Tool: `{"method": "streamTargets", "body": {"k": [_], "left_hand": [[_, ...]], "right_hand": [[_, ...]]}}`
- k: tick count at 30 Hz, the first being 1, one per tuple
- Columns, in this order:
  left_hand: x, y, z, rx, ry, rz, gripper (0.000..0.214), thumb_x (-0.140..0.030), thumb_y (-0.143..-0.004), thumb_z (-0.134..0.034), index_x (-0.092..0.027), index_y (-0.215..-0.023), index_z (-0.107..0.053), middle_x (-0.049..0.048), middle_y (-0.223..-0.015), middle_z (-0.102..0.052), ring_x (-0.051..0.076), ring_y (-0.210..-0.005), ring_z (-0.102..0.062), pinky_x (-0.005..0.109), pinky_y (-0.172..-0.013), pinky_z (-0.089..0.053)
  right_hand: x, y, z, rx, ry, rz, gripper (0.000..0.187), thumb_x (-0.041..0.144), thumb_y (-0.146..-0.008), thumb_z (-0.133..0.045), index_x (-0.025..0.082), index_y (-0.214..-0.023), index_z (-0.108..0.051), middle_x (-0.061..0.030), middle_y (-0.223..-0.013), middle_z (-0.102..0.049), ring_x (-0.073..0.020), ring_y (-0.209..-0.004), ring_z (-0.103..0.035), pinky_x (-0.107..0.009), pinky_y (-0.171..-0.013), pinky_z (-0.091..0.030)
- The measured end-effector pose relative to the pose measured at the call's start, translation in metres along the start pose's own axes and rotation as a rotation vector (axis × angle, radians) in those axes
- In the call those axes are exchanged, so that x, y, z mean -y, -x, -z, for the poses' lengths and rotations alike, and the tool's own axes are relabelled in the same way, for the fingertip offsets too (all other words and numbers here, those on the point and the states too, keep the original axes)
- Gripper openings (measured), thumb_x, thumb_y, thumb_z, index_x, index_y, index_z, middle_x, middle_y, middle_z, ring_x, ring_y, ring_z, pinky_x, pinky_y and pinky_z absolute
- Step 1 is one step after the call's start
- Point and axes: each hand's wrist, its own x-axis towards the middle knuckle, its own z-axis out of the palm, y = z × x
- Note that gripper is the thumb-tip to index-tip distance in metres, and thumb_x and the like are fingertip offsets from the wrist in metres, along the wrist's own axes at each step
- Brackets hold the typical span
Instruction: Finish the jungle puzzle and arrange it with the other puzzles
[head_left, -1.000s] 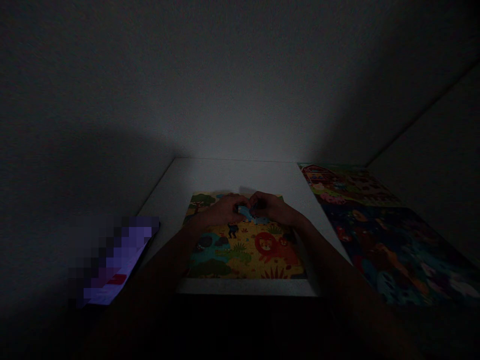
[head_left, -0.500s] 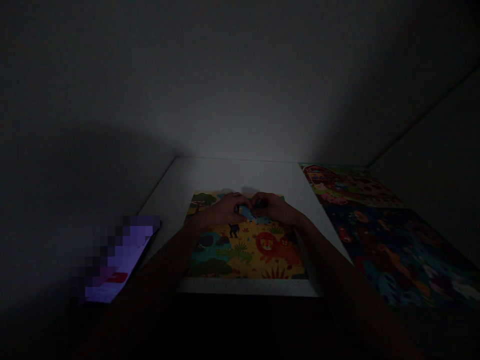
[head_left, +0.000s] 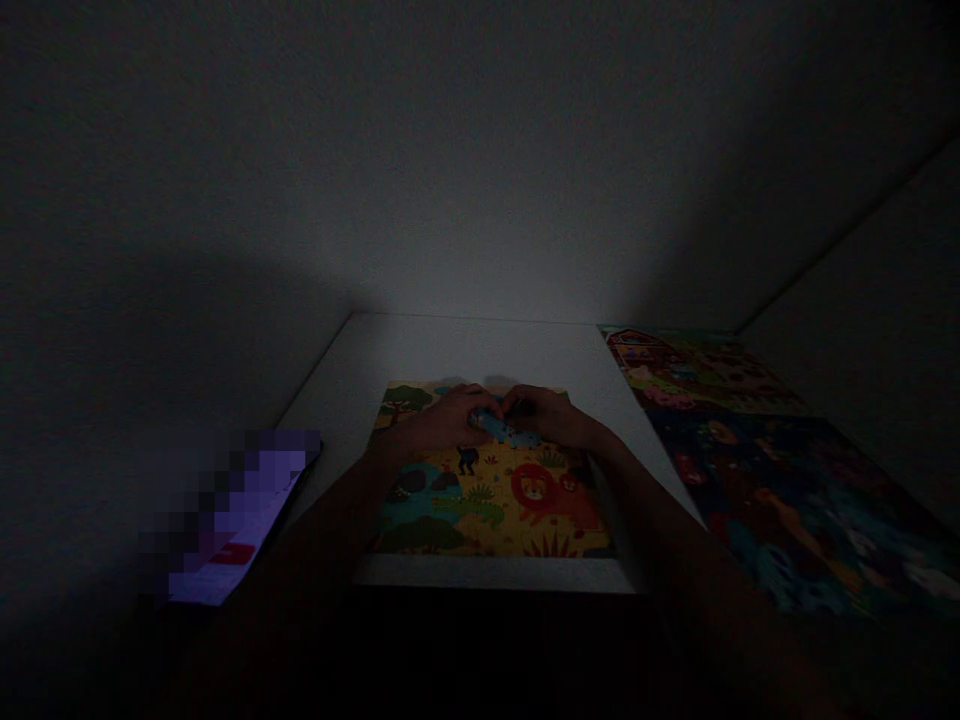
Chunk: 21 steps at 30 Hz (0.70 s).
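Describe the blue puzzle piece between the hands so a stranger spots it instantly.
On the white table, find the jigsaw puzzle with the red lion. Above the lion, the blue piece lies between the left hand and the right hand, paler than the teal animal.

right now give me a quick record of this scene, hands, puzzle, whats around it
left hand: fingers on the left end of a blue jigsaw piece
right hand: fingers on that piece's right end
under the hands: savanna jigsaw puzzle with a red lion
surface: white table
right of the table: farm jigsaw puzzle, dark blue jigsaw puzzle
left of the table: pixelated purple object
lighting: dim
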Motion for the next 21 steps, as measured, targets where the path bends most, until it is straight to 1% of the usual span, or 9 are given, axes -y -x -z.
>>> {"method": "streamTargets", "body": {"k": [3, 7, 9, 14, 17, 21], "left_hand": [[-0.0015, 0.0006, 0.0013, 0.001, 0.007, -0.013, 0.029, -0.018, -0.072, -0.072, -0.024, -0.1, -0.065, 0.0032, -0.104, -0.061, 0.022, -0.11, -0.052, 0.038, -0.101, -0.04], [-0.0021, 0.0009, 0.0022, 0.007, -0.006, -0.012, 0.031, -0.015, -0.071, -0.072, -0.023, -0.1, -0.065, 0.0037, -0.105, -0.06, 0.022, -0.108, -0.053, 0.037, -0.098, -0.042], [-0.0011, 0.0007, 0.0018, 0.008, -0.016, -0.002, 0.031, -0.014, -0.071, -0.071, -0.024, -0.1, -0.064, 0.0034, -0.105, -0.059, 0.021, -0.107, -0.053, 0.037, -0.096, -0.043], [0.0018, -0.0005, -0.0005, 0.003, -0.034, 0.039, 0.027, -0.012, -0.072, -0.067, -0.024, -0.097, -0.064, 0.0022, -0.101, -0.059, 0.021, -0.103, -0.054, 0.036, -0.092, -0.045], [0.0001, -0.0004, -0.0016, -0.009, -0.054, 0.029, 0.023, -0.018, -0.075, -0.069, -0.024, -0.097, -0.064, 0.0029, -0.101, -0.058, 0.021, -0.102, -0.054, 0.036, -0.092, -0.045], [-0.0056, 0.0016, -0.0013, -0.026, -0.111, 0.029, 0.028, -0.03, -0.074, -0.075, -0.024, -0.099, -0.064, 0.0042, -0.107, -0.057, 0.023, -0.106, -0.052, 0.038, -0.095, -0.043]], "right_hand": [[0.0015, -0.0001, 0.0002, 0.005, 0.023, 0.011, 0.015, 0.019, -0.074, -0.063, 0.018, -0.089, -0.062, -0.002, -0.086, -0.063, -0.0159, -0.078, -0.057, -0.032, -0.072, -0.048], [0.0004, -0.0008, 0.0005, 0.009, 0.054, 0.026, 0.016, 0.017, -0.074, -0.062, 0.018, -0.09, -0.063, -0.0033, -0.088, -0.064, -0.0167, -0.08, -0.057, -0.034, -0.075, -0.049], [-0.0016, -0.0011, 0.0, 0.002, 0.057, 0.02, 0.017, 0.016, -0.074, -0.061, 0.018, -0.091, -0.063, -0.0034, -0.088, -0.064, -0.0165, -0.078, -0.057, -0.033, -0.073, -0.048], [-0.0057, -0.0009, -0.0028, -0.001, 0.041, 0.019, 0.018, 0.016, -0.076, -0.059, 0.018, -0.094, -0.063, -0.0007, -0.083, -0.06, -0.0132, -0.071, -0.053, -0.027, -0.064, -0.045], [-0.0053, -0.0005, -0.0034, -0.021, 0.056, 0.027, 0.018, 0.014, -0.076, -0.058, 0.019, -0.093, -0.062, -0.0005, -0.084, -0.061, -0.0129, -0.072, -0.054, -0.026, -0.064, -0.045], [-0.0006, 0.0014, -0.0027, -0.038, 0.126, 0.029, 0.019, 0.01, -0.075, -0.058, 0.019, -0.092, -0.062, -0.0011, -0.086, -0.062, -0.0133, -0.072, -0.054, -0.027, -0.065, -0.045]]}}
